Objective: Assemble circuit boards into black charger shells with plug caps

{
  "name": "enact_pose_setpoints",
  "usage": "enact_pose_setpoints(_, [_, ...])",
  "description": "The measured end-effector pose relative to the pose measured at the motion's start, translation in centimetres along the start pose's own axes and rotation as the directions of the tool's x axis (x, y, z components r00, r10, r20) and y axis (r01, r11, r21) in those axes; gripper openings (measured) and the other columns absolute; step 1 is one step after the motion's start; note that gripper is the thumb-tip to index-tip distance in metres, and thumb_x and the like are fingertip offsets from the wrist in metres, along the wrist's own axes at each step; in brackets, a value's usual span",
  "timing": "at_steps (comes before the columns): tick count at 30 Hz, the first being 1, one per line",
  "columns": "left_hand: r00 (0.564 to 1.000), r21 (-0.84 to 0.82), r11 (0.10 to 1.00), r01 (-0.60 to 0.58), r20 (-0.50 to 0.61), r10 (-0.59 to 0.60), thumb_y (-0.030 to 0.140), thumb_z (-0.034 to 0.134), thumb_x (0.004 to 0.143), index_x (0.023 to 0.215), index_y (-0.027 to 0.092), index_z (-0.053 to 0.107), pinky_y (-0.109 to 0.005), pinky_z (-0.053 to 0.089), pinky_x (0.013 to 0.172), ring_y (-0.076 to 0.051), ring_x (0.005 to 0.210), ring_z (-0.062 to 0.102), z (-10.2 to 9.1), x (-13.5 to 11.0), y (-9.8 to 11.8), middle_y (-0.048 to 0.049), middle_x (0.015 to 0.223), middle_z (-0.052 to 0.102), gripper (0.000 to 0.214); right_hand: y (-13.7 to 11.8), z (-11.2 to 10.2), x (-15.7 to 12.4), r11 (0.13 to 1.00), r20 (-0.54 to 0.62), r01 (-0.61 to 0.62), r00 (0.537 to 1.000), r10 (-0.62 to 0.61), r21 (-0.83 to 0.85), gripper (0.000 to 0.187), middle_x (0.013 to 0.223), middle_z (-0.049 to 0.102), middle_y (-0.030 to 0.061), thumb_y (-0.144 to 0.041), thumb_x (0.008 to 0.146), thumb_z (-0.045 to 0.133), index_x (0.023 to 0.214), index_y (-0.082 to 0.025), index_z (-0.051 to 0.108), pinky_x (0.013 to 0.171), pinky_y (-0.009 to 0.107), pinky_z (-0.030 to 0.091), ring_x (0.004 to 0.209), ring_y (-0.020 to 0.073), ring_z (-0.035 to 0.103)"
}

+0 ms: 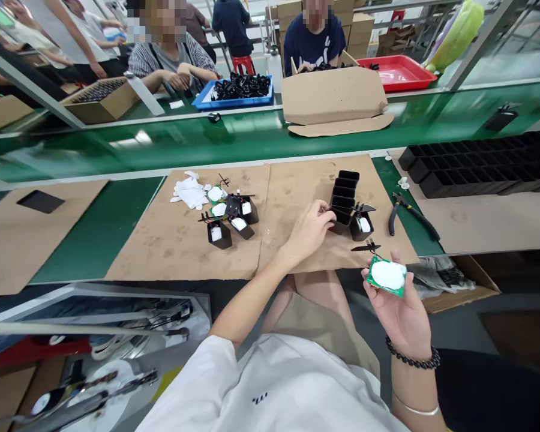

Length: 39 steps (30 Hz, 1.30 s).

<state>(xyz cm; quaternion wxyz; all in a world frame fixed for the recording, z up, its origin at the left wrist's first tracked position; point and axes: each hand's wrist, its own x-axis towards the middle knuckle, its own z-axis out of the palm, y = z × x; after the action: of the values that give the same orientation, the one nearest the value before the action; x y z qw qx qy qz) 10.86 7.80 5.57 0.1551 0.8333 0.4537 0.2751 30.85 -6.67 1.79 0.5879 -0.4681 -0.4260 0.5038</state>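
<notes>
At a green-topped workbench, your right hand (400,306) cradles a green board with a white dome (387,276) between thumb and fingertips, palm up, just off the near edge of the cardboard sheet (297,180). Your left hand (308,231) curls against the near end of a row of black housings (344,195) on that sheet; whether it actually clasps one cannot be told. Pliers (411,216) lie to the right, finished pieces (229,219) well to the left.

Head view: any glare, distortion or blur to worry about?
Head view: light glare streaks the green conveyor belt; head view edges bow, bending the belt rail; left hand, right hand and its green-edged white part are sharp, softly lit, faint shadows.
</notes>
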Motion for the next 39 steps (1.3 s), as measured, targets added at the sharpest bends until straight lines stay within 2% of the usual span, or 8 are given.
enact_pose_setpoints(7, [0.953,0.027,0.974,0.224,-0.213,-0.213,0.016,0.061,0.091,0.095,0.019,0.065,-0.043,0.048,0.103,-0.026,0.113,0.059,-2.9,-5.6,-0.6,-0.0108,0.120,0.059,0.007,0.9,-0.4,0.0,0.979,0.088,-0.112,0.991,0.098,0.169,0.035,0.128,0.072,0.0067,-0.054,0.100,0.046,0.128,-0.041,0.063,0.088,0.051,0.065,0.102,0.0259,0.076])
enact_pose_setpoints(10, [0.931,-0.157,0.945,0.286,-0.187,-0.313,0.021,0.075,0.082,0.122,0.020,0.059,-0.041,0.052,0.100,-0.022,0.103,0.061,-2.8,-7.3,-0.7,-0.0096,0.125,0.059,0.043,0.8,0.9,0.5,0.973,0.110,-0.158,0.984,0.141,0.167,0.039,0.132,0.070,0.0082,-0.057,0.090,0.061,0.122,-0.036,0.066,0.092,0.054,0.063,0.110,0.0302,0.073])
enact_pose_setpoints(13, [0.917,-0.330,0.873,0.358,-0.048,-0.395,0.031,0.088,0.071,0.150,0.028,0.037,-0.037,0.058,0.088,-0.014,0.084,0.060,-2.3,-7.7,-1.3,-0.0110,0.144,0.051,0.093,0.7,1.9,1.1,0.974,0.116,-0.164,0.982,0.147,0.157,0.040,0.128,0.071,0.0087,-0.058,0.084,0.067,0.116,-0.033,0.067,0.086,0.051,0.063,0.110,0.0318,0.072])
enact_pose_setpoints(16, [0.905,-0.432,0.806,0.405,0.061,-0.422,0.031,0.089,0.068,0.157,0.032,0.026,-0.036,0.059,0.082,-0.010,0.074,0.059,-1.7,-7.4,-2.4,-0.0137,0.155,0.043,0.109,0.7,2.4,1.6,0.983,0.146,-0.134,0.982,0.115,0.126,0.038,0.119,0.073,0.0083,-0.059,0.085,0.064,0.112,-0.032,0.065,0.078,0.047,0.063,0.099,0.0292,0.074])
enact_pose_setpoints(22, [0.907,-0.419,0.814,0.402,0.065,-0.415,0.022,0.083,0.073,0.139,0.022,0.052,-0.038,0.058,0.086,-0.016,0.079,0.066,-1.2,-7.3,-2.8,-0.0107,0.131,0.065,0.074,0.8,2.5,2.1,0.999,0.179,-0.042,0.983,0.036,0.031,0.035,0.118,0.073,0.0071,-0.059,0.091,0.055,0.114,-0.034,0.062,0.077,0.044,0.062,0.100,0.0266,0.073])
enact_pose_setpoints(27, [0.901,-0.167,0.898,0.408,-0.082,-0.425,0.043,0.091,0.067,0.132,0.022,0.053,-0.044,0.053,0.098,-0.030,0.115,0.063,-1.6,-7.4,-1.2,-0.0115,0.132,0.059,0.079,1.1,2.5,1.7,0.993,0.172,-0.080,0.983,0.065,0.081,0.030,0.126,0.072,0.0042,-0.056,0.095,0.053,0.115,-0.037,0.064,0.087,0.049,0.064,0.111,0.0264,0.071])
enact_pose_setpoints(33, [0.872,-0.054,0.882,0.469,-0.132,-0.472,0.051,0.089,0.068,0.098,0.020,0.056,-0.040,0.052,0.087,-0.031,0.106,0.064,-1.2,-6.9,-0.7,-0.0092,0.114,0.061,0.054,2.0,2.3,1.3,0.977,0.061,-0.083,0.995,0.073,0.194,0.026,0.126,0.072,0.0042,-0.051,0.095,0.058,0.111,-0.035,0.070,0.093,0.050,0.063,0.111,0.0245,0.072])
enact_pose_setpoints(39, [0.873,-0.165,0.902,0.400,-0.231,-0.429,0.022,0.081,0.076,0.101,0.020,0.059,-0.030,0.051,0.076,-0.020,0.089,0.066,0.0,-8.3,-0.3,-0.0040,0.102,0.065,0.033,1.0,4.0,1.3,0.963,-0.050,-0.003,0.999,0.017,0.268,0.024,0.107,0.075,0.0030,-0.046,0.084,0.075,0.102,-0.030,0.073,0.079,0.038,0.065,0.092,0.0186,0.072])
